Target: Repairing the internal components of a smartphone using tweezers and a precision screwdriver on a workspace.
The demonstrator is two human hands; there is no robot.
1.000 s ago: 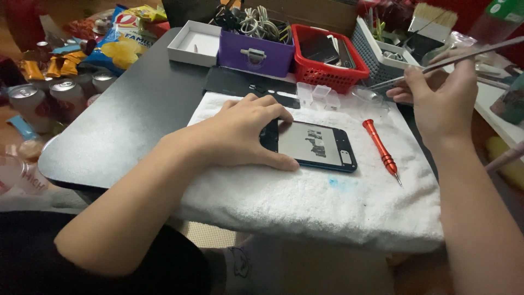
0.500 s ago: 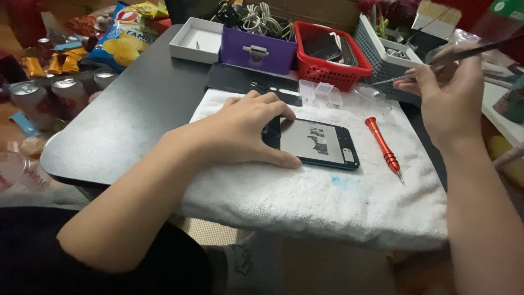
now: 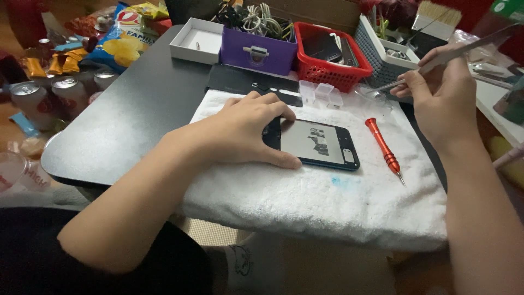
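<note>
An opened dark phone body lies face down on a white towel. My left hand rests on the phone's left end, thumb along its near edge, pinning it to the towel. My right hand hovers at the far right, shut on a pair of long metal tweezers whose tips point toward a grey basket. A red screwdriver lies on the towel between the phone and my right hand.
Behind the towel stand a red basket, a purple box, a white open box, a grey basket and small clear trays. Drink cans and snack bags sit left of the black table.
My right hand with the tweezers has shifted slightly lower and left. My left hand and the phone have stayed put.
</note>
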